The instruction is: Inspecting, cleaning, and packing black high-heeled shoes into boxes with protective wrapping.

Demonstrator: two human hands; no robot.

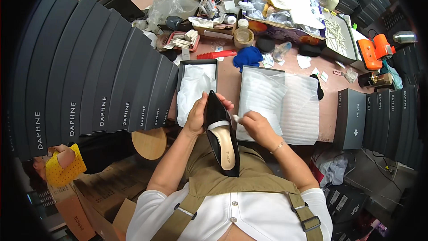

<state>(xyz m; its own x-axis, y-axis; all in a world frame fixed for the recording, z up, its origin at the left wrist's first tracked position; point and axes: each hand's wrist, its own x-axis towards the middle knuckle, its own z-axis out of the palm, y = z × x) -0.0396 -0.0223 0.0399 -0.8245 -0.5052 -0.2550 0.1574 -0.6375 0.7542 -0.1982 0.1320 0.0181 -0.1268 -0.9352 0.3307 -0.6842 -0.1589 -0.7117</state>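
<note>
My left hand [196,115] is wrapped round a black pointed-toe shoe [214,151], which has a pale band across its front and a beige insole. The toe points away from me and the heel end rests near my lap. Beside the shoe's right edge, my right hand [257,127] is closed in a pinch on a small white piece [236,118], possibly a swab or wad; its kind is unclear. Beyond my left hand lies an open dark shoebox [216,69] with white tissue paper [192,90]. Another open box [241,76] with white foam sheet [301,107] lies at right.
Tall rows of dark shoeboxes [62,71] line the left, with shorter ones [351,116] at right. On the pink table [327,122] lie a red comb-like tool [217,54], a blue cloth [248,57] and a tub [243,39]. An orange tool [373,53] stands far right. A person's yellow sleeve [67,165] shows at left.
</note>
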